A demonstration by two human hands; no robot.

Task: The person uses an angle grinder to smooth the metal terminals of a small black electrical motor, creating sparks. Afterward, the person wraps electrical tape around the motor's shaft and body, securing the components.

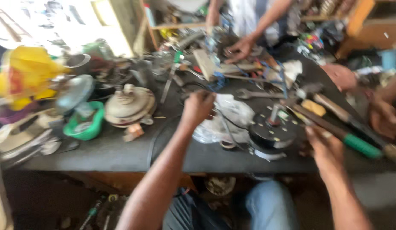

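The round black motor housing [272, 134] sits near the front edge of the dark workbench [117, 153], with a short shaft standing up from its middle. The right hand [323, 147] is at its 3 o'clock, fingers half curled toward the rim; blur hides whether they touch it, so I cannot tell if anything is gripped. The left hand [198, 108] is at the housing's 9 o'clock — closed into a loose fist over a clear plastic bag [223, 121] and a dark cable, apparently pinching something small, though the blur leaves it unclear what.

The housing looks like cast metal: heavy, stiff, unlikely to dent, and probably greasy, so it would be best taken by the rim with fingers spread rather than by the thin shaft. The bag is light, soft and slippery.

At 12 o'clock lies a wrench [253, 94]; at 2 o'clock a wooden-handled hammer [330, 104]; a green-gripped tool [355, 142] lies beyond the right hand. A pale round cover [129, 105] and a green bowl [85, 125] lie far to 9 o'clock. Another person's hand [239, 47] works at the far side — a third person's hand [383, 115] rests at the right edge.
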